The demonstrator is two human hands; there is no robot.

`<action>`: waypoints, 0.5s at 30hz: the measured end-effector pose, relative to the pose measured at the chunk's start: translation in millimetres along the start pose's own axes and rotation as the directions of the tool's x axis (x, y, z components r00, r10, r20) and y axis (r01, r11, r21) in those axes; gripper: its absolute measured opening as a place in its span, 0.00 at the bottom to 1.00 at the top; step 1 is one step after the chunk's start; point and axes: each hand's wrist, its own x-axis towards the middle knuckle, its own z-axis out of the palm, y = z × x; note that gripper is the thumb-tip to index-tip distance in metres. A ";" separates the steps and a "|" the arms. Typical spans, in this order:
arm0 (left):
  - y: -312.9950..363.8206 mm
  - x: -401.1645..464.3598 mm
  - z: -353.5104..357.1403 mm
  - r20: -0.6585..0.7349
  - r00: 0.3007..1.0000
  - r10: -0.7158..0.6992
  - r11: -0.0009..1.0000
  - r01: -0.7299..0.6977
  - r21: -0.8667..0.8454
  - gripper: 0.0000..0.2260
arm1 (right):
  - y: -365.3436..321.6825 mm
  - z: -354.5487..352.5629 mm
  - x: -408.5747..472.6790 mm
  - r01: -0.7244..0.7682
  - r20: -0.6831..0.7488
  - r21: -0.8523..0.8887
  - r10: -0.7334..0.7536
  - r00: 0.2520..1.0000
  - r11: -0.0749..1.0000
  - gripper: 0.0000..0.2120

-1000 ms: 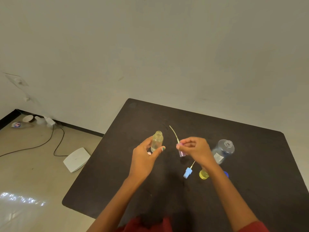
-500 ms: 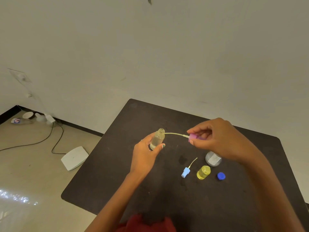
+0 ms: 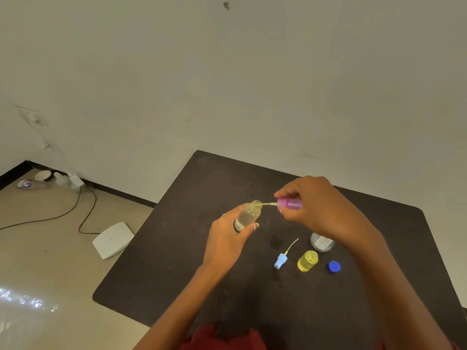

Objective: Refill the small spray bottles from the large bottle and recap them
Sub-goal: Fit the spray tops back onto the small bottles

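My left hand (image 3: 225,238) grips a small clear spray bottle (image 3: 249,214), tilted with its open neck toward the right, above the dark table (image 3: 177,248). My right hand (image 3: 316,205) pinches a purple spray cap (image 3: 289,204); its thin dip tube (image 3: 265,204) reaches left into the bottle's neck. On the table stand a small yellow bottle (image 3: 307,260) without a cap and the large clear bottle (image 3: 322,242), mostly hidden by my right wrist. A light blue spray cap (image 3: 281,260) with its tube lies left of the yellow bottle. A blue round cap (image 3: 334,266) lies to its right.
The table stands against a pale wall. On the floor to the left lie a white flat box (image 3: 112,239), black cables (image 3: 63,215) and small items in the corner (image 3: 43,179). A red garment (image 3: 222,338) shows at the bottom edge.
My right hand lifted the purple cap from near the table, turned it sideways and fed its tube tip into the clear bottle's neck. The left hand tilted the bottle rightward.
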 end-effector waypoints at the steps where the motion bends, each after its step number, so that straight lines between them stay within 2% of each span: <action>1: 1.0 -0.8 1.7 0.018 1.000 0.013 1.000 -0.013 0.003 0.19 | -1.8 0.5 2.3 0.005 0.010 -0.016 -0.004 1.000 1.000 0.14; 5: 3.8 -3.4 7.3 0.070 0.997 0.040 0.999 -0.040 0.005 0.19 | -4.7 2.8 10.3 0.040 0.030 -0.035 -0.038 0.999 0.999 0.16; 15: 7.7 -3.8 9.7 0.101 0.993 0.061 0.998 -0.060 -0.013 0.19 | 0.5 7.1 21.6 0.116 0.009 0.086 -0.117 0.993 0.990 0.13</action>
